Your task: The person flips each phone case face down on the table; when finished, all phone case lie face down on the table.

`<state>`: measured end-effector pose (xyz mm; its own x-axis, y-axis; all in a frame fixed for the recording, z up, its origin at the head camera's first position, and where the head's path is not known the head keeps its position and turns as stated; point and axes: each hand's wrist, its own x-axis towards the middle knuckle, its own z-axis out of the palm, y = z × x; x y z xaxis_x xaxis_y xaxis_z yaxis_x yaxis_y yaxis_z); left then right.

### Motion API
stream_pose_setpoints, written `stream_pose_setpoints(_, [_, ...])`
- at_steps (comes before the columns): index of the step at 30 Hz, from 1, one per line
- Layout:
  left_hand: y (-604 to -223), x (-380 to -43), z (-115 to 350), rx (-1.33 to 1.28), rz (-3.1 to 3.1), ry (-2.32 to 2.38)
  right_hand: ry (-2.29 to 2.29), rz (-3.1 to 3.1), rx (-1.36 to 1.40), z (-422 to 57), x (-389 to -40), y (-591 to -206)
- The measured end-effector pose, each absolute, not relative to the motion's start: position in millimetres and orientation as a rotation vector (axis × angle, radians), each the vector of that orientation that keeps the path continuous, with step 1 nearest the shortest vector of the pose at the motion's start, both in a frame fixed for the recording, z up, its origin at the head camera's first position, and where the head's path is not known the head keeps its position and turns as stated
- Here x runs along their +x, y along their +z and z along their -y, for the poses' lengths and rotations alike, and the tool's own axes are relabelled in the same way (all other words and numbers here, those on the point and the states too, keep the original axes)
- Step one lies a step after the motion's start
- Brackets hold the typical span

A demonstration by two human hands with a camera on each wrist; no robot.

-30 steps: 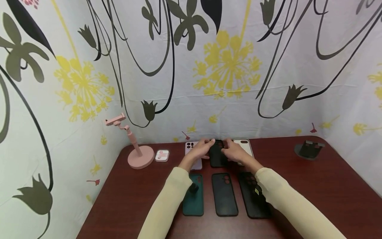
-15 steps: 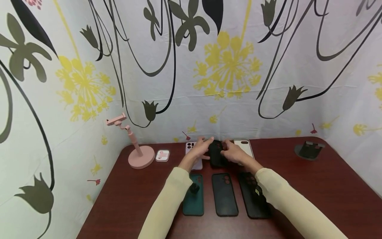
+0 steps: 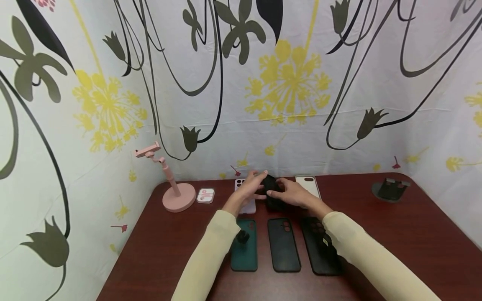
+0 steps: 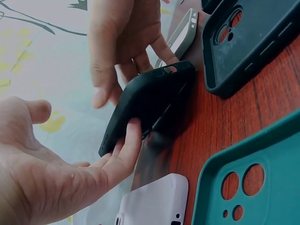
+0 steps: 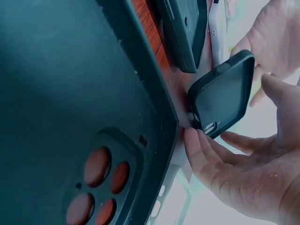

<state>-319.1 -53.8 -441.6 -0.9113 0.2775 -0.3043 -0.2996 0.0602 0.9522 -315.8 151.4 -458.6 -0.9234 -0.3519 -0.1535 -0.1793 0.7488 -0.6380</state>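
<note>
Propping 1 black phone case [image 5: 222, 96] at a tilt between the left hand [image 4: 56, 178] and the right hand [image 5: 248, 173], near the middle of the table's [image 3: 376, 234] far edge. Can't tell if touching the wood underneath. On the left, supported by fairly straight fingers, with the thumb well apart; on the right, just touched by fingertips near a cutout, no real clamp showing.

Could easily slip or flop flat on so light a hold, especially if easing off unevenly. Could also bump the lilac phone case [image 4: 157, 204] or the white phone case [image 3: 311, 187], just beside on either side. Tight at the back, close to the floral cloth [image 3: 233, 154]. Worth minding the teal phone case [image 3: 244, 257] and 2 darker ones nearer the front edge. Roomier rightward, up to the black phone stand [image 3: 391, 191] by the far right corner.
</note>
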Motion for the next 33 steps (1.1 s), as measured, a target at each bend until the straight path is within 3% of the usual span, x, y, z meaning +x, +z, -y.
stream_pose_setpoints(17, [-447.1,-318.0,51.4,-0.023,-1.891,1.989,-1.023,-2.651,-0.496,-153.7,-317.1,-459.3])
stream_pose_setpoints(33, [-445.4,-319.1,51.3,0.023,-1.847,1.994,-1.216,-2.491,-0.393,-151.2,-312.1,-451.4])
